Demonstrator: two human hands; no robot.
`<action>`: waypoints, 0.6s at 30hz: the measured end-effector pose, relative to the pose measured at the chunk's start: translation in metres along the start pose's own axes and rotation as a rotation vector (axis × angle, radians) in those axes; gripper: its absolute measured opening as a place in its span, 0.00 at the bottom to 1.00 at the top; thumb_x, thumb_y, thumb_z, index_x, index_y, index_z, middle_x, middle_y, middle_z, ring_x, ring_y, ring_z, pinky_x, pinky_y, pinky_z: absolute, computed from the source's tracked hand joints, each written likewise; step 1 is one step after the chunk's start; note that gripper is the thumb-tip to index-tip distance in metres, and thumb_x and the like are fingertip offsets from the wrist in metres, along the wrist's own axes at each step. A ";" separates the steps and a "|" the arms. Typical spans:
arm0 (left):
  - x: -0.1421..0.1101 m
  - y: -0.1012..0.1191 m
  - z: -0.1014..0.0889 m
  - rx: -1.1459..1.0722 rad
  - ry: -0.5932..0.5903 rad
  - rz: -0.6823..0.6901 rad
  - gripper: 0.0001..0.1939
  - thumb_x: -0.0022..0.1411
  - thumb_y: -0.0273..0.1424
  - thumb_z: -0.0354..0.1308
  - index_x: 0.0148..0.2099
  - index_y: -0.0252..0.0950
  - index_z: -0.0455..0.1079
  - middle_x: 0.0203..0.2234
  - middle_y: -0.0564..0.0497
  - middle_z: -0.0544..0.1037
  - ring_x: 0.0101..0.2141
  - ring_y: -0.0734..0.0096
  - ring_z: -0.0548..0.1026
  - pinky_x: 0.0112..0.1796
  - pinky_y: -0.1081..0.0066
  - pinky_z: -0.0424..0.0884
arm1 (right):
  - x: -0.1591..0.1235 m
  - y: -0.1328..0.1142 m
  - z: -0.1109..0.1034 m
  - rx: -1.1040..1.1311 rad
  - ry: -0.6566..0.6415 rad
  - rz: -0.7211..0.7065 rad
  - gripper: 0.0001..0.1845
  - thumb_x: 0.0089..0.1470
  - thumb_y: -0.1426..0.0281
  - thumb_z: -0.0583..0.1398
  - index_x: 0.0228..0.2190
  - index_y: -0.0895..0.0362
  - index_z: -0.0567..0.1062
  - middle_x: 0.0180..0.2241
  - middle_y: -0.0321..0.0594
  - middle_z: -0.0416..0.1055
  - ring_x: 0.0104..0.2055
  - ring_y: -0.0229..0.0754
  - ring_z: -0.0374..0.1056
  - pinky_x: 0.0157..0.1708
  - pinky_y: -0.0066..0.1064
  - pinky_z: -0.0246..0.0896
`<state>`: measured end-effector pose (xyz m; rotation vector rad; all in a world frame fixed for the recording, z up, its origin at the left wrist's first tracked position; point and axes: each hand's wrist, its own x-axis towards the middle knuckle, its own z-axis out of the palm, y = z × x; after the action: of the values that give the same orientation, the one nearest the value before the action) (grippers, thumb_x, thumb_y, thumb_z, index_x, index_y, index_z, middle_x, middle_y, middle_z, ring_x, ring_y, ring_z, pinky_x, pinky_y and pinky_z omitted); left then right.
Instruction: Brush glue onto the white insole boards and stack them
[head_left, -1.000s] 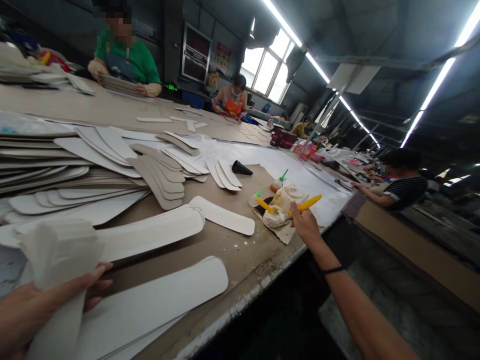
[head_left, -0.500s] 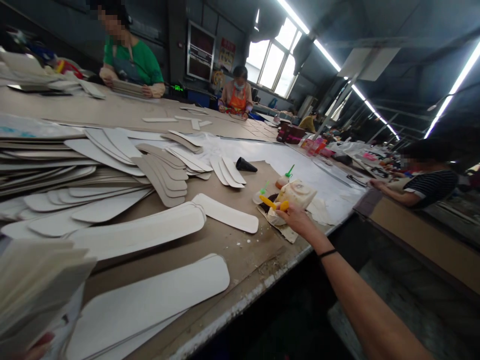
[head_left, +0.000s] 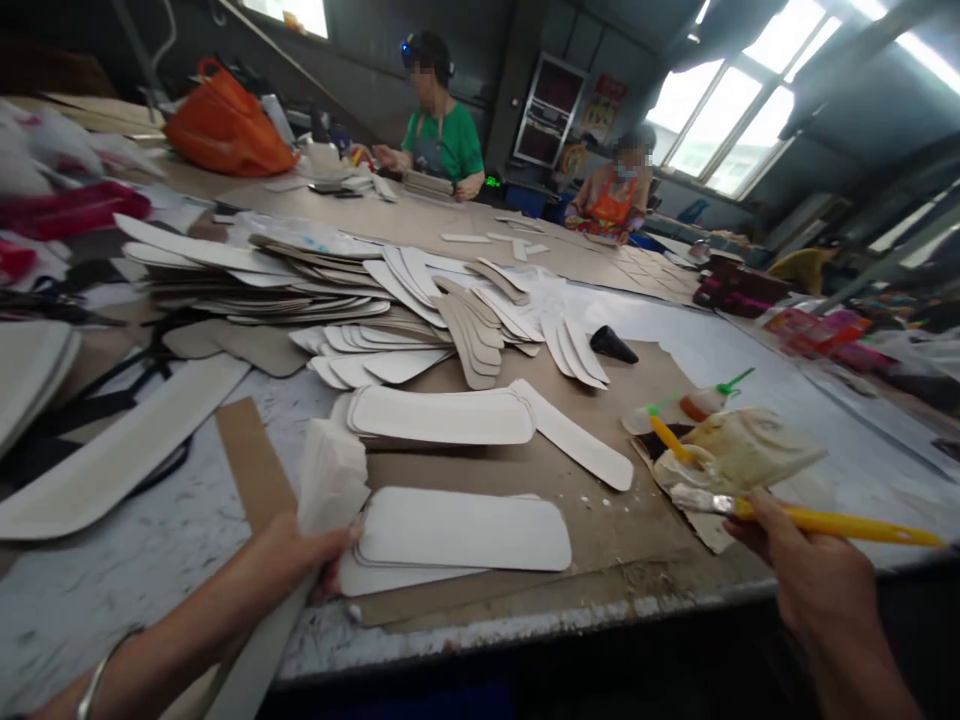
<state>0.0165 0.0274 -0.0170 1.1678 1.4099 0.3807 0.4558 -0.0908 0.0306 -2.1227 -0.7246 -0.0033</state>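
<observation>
My right hand (head_left: pixel 806 565) grips a paintbrush (head_left: pixel 840 522) by its yellow handle. The brush's whitish bristles point left, over the near side of a cream-coated container (head_left: pixel 757 445) lying tipped. A second yellow handle (head_left: pixel 670 438) leans at the container's mouth. My left hand (head_left: pixel 319 560), at the table's near edge, is closed around a bundle of pale strips (head_left: pixel 334 470); one end rises above the fingers and the strips run down below the hand. Right beside it lies a small stack of white rounded panels (head_left: pixel 465 530). Another white stack (head_left: pixel 442 415) lies behind.
Two bottles with green nozzles, one brown-filled (head_left: pixel 705 402), stand behind the container. A black cone (head_left: pixel 613 345) lies farther back. Piles of cut panels (head_left: pixel 262 290) cover the left-centre. An orange bag (head_left: pixel 229 125) sits at the back left. Co-workers sit across the table.
The view has swung left. My right hand has drawn the brush out from the container and now holds it level. My left hand has come into fuller view with the strips.
</observation>
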 end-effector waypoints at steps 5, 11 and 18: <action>-0.010 0.003 0.009 -0.070 -0.039 -0.053 0.21 0.42 0.48 0.59 0.09 0.39 0.65 0.08 0.51 0.68 0.15 0.70 0.63 0.23 0.71 0.61 | -0.109 -0.054 0.053 0.570 -0.405 0.291 0.23 0.33 0.53 0.70 0.27 0.58 0.77 0.30 0.41 0.74 0.30 0.45 0.72 0.29 0.34 0.74; -0.023 0.003 0.009 -0.106 -0.114 -0.071 0.22 0.46 0.47 0.59 0.11 0.38 0.64 0.10 0.51 0.69 0.18 0.69 0.64 0.26 0.70 0.62 | -0.181 -0.108 0.111 0.700 -0.703 0.293 0.21 0.43 0.54 0.67 0.29 0.60 0.78 0.26 0.38 0.73 0.27 0.40 0.71 0.27 0.29 0.70; -0.015 0.007 -0.006 -0.023 -0.016 0.050 0.18 0.46 0.45 0.57 0.14 0.40 0.65 0.13 0.50 0.71 0.22 0.62 0.69 0.29 0.68 0.65 | -0.199 -0.122 0.141 0.667 -0.680 0.347 0.23 0.38 0.53 0.68 0.28 0.60 0.77 0.22 0.35 0.73 0.21 0.38 0.70 0.23 0.29 0.68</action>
<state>0.0111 0.0208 -0.0014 1.1867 1.3615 0.4214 0.1948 -0.0293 -0.0179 -1.5462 -0.6002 1.0418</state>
